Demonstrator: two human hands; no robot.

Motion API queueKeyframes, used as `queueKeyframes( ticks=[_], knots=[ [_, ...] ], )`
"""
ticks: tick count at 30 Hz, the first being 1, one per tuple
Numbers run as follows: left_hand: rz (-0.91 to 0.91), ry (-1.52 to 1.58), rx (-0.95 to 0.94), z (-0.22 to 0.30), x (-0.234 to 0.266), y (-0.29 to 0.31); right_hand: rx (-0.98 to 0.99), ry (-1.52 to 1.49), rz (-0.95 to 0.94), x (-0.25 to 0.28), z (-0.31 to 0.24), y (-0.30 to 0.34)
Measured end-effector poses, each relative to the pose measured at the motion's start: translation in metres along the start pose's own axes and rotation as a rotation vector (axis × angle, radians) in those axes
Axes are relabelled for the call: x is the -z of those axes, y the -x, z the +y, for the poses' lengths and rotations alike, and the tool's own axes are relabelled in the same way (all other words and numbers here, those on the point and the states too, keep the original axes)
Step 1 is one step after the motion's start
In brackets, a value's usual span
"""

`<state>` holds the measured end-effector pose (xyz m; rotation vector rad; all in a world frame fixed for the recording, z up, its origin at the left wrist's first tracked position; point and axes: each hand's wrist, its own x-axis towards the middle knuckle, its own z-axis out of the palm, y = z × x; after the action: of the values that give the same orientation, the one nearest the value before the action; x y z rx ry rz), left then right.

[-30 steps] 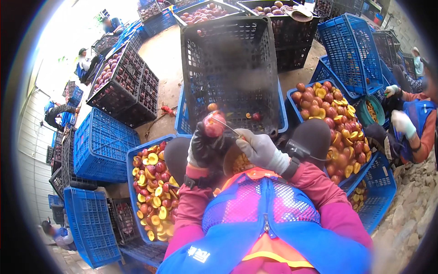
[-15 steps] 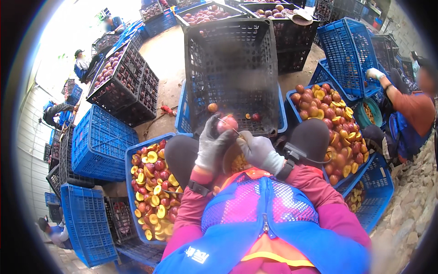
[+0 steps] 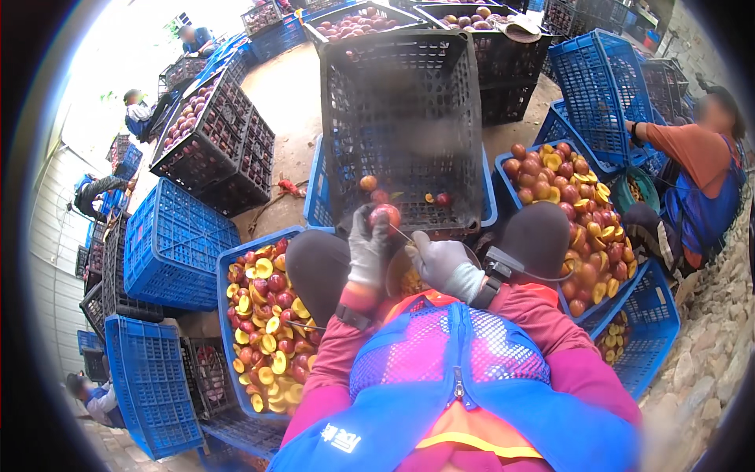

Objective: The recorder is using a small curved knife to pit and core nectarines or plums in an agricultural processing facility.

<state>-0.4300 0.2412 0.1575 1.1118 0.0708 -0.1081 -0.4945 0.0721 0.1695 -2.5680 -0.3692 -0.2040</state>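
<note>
My gloved left hand [image 3: 366, 250] holds a red peach [image 3: 384, 216] up in front of me. My gloved right hand [image 3: 440, 263] grips a thin knife [image 3: 401, 234] whose blade touches the peach. Both hands hover over a bowl [image 3: 403, 277] between my knees. Just beyond stands a tilted black crate [image 3: 401, 118] with a few peaches at its bottom. A blue crate [image 3: 263, 322] of halved peaches lies at my left, and another blue crate [image 3: 578, 228] of peach halves at my right.
Stacked blue crates [image 3: 169, 244] and black crates [image 3: 216, 145] of fruit stand to the left and far back. A person in an orange top [image 3: 696, 169] sits at the right. Other people crouch at the left edge. Rough stone ground [image 3: 708, 354] runs along the right.
My hands shifted slightly with the peach, which now sits a little lower than a second ago. The person at the right drew the raised arm back in.
</note>
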Motion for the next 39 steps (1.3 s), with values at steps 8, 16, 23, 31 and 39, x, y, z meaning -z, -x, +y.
queueKeyframes(
  ticks=[8, 16, 23, 31, 39],
  knots=[
    [-0.191, -0.466, -0.378, 0.012, 0.014, 0.005, 0.119, 0.072, 0.085, -0.016, 0.016, 0.013],
    [-0.048, 0.098, 0.231, 0.074, -0.002, 0.008, 0.111, -0.196, 0.456, -0.005, 0.042, 0.003],
    [-0.25, -0.48, -0.277, 0.015, -0.039, 0.02, -0.51, -1.27, 0.124, 0.025, 0.01, -0.02],
    [-0.346, -0.197, 0.236, -0.012, -0.027, 0.019, -0.328, -0.691, 0.434, 0.014, 0.01, -0.013],
    [-0.35, 0.049, 0.523, 0.03, -0.04, 0.038, -0.137, -0.398, 0.43, 0.04, -0.008, -0.019]
  ],
)
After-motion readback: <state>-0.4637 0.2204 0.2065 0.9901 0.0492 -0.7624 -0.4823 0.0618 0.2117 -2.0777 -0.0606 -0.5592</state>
